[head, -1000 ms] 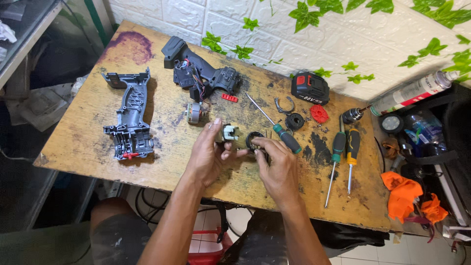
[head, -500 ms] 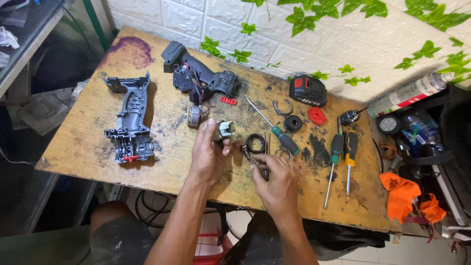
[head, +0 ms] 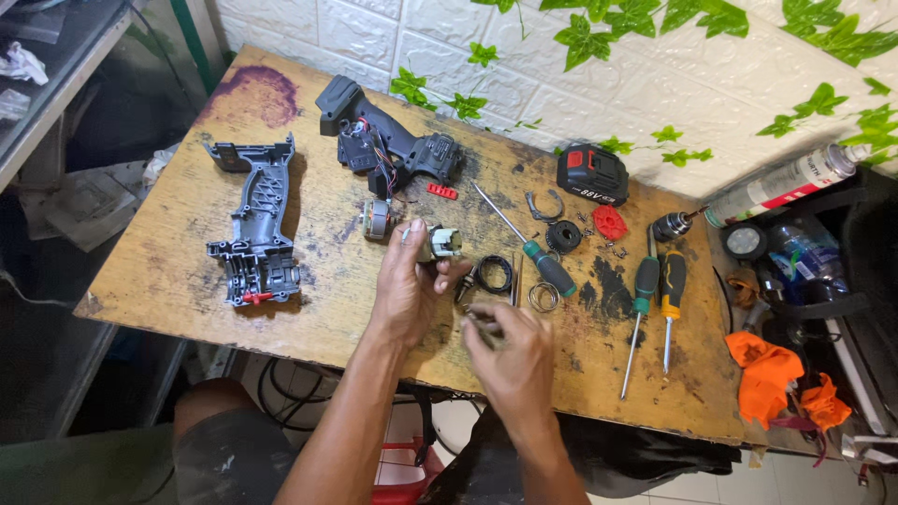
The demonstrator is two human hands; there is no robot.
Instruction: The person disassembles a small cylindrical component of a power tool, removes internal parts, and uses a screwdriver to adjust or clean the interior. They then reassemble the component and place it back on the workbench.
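Small motor part [head: 440,245], grey metal with a pale body, sits clamped in the fingers of the left hand [head: 409,285], held above the middle of the surface [head: 168,271], nearer its front edge than its back. The right hand [head: 510,351] is curled narrow, fingertips pinched on one tiny metal piece [head: 479,320] too blurred to make out, just in front of the left hand.

Just beyond the hands lie one black ring [head: 494,274], one wire ring [head: 543,297] and one long screwdriver with a green and black handle [head: 524,241], lying slantwise. One small cylindrical motor [head: 378,220] rests beside the left hand, toward the back. Further right, two more screwdrivers lie side by side pointing at the front edge: one green-handled [head: 642,309], one yellow-handled [head: 670,301].

Toward the back edge lie one dark tool body with loose wires [head: 388,145], one small red clip [head: 441,191], one black battery pack [head: 592,174], one round black part [head: 563,236] and one red plastic piece [head: 609,223]. One empty grey housing half [head: 254,224] lies near the left edge. One spray can [head: 781,185] leans off the back right corner, and an orange cloth [head: 776,379] hangs past the right edge.
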